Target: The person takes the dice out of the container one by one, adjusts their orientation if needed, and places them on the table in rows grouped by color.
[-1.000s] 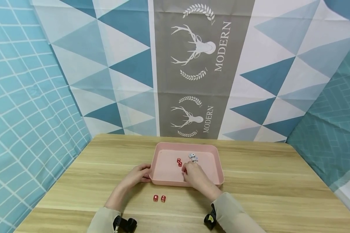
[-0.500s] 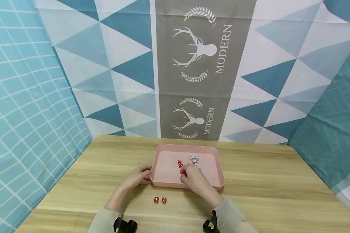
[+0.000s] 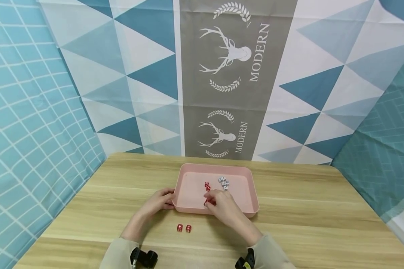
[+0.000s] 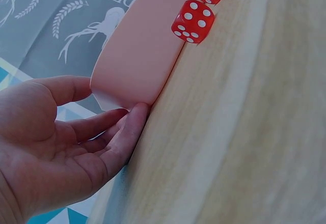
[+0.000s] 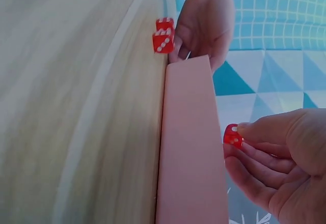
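My right hand (image 3: 223, 206) pinches a red die (image 5: 233, 136) between thumb and fingers, over the front part of a pink tray (image 3: 190, 190). At the tray's left front corner, my left hand (image 3: 159, 201) holds the tray, thumb at the rim and fingers low against the outer wall, as the left wrist view (image 4: 66, 142) shows. Inside the tray, two red dice (image 3: 207, 188) lie close together near the middle. Several white dice (image 3: 223, 183) are clustered to their right, partly behind my right hand.
Two more red dice, a left one (image 3: 180, 227) and a right one (image 3: 188, 228), sit side by side on the wooden table (image 3: 296, 209) in front of the tray. A patterned cloth (image 3: 148, 93) hangs behind the table's far edge.
My right hand has shifted slightly left toward the tray's front wall, the red die now showing at its fingertips. The left hand stays at the tray's corner.
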Demonstrator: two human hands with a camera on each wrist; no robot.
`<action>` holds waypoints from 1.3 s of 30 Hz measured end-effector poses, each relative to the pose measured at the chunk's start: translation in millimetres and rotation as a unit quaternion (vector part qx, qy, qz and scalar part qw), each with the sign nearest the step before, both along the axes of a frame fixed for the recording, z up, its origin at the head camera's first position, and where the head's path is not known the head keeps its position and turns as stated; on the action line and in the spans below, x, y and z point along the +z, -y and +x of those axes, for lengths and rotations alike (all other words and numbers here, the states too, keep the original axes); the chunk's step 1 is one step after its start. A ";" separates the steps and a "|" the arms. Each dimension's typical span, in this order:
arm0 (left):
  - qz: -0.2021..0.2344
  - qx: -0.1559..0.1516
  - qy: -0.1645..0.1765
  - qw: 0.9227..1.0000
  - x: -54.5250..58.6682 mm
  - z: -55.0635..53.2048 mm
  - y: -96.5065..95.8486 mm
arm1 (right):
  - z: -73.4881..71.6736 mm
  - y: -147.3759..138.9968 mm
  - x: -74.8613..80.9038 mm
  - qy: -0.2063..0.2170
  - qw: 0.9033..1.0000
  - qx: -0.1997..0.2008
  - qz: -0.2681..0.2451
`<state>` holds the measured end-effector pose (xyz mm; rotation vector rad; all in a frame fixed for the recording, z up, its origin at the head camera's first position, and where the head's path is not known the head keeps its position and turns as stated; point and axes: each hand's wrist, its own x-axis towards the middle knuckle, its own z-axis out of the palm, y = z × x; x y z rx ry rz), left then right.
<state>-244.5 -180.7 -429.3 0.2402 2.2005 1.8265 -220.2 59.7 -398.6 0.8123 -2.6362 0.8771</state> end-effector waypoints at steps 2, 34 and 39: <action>-0.001 0.000 -0.001 1.000 -0.5 -0.9 -0.2 | 3.2 0.1 2.1 -0.007 1.000 0.011 -0.010; 0.000 -0.008 0.000 1.000 -1.0 -3.2 0.9 | 35.6 12.2 -1.6 0.055 0.994 0.095 0.015; 0.002 -0.007 0.004 1.000 0.6 -2.9 0.3 | 36.4 13.7 -5.9 0.060 0.993 0.092 0.035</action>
